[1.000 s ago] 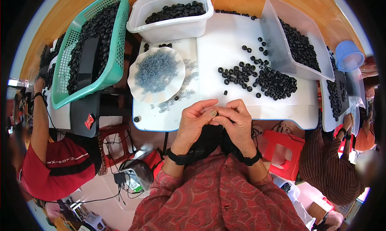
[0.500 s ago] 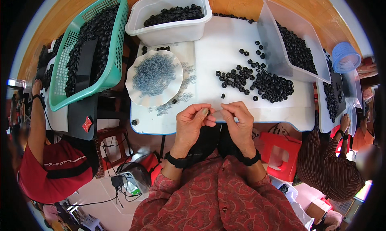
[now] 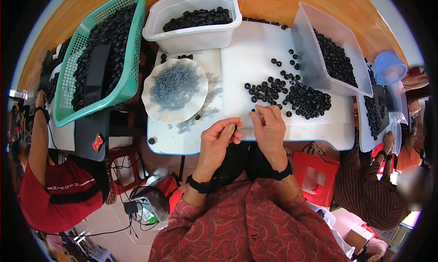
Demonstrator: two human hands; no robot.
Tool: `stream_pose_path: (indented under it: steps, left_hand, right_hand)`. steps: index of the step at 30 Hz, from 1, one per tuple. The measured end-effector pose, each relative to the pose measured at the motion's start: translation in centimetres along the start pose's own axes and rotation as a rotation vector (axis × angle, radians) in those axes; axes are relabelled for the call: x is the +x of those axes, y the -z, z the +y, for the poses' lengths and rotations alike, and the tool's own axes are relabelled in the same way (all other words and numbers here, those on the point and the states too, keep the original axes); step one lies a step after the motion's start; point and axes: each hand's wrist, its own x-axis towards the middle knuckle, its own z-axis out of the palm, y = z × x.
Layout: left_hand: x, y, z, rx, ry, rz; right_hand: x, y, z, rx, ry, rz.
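Hands now apart: left hand (image 3: 218,139) pinches small grey piece (image 3: 231,127), right hand (image 3: 268,125) w/ fingers curled, reaching toward black rings (image 3: 301,100).

workshop | bins of black rings (image 3: 200,16) | workers at white table (image 3: 255,52)

Bare white desk (image 3: 255,57) lies open straight ahead of the hands, between the round dish of small clear rings (image 3: 174,88) on the left and the loose heap of black rings (image 3: 292,95) on the right; farther back the white tub (image 3: 194,31) and the tilted clear bin (image 3: 315,57) close it off
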Motion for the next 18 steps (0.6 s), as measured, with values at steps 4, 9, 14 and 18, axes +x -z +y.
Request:
stream_pose_path:
  steps: [4, 9, 14, 18]
  left_hand:
    - [-0.1, 0.0, 0.3, -0.024, 0.002, -0.007]
    - [0.0, 0.5, 0.1, -0.111, 0.014, 0.018]
    - [-0.1, 0.5, 0.1, -0.168, 0.005, -0.014]
    - [-0.1, 0.2, 0.2, -0.191, 0.006, -0.047]
  right_hand:
    - [-0.1, -0.4, -0.5, -0.155, 0.017, -0.001]
    - [-0.1, -0.4, -0.3, -0.154, 0.051, 0.007]
    - [-0.6, 0.7, -0.6, 0.207, -0.112, -0.129]
    - [-1.1, 1.5, -1.7, 0.404, -0.181, -0.155]
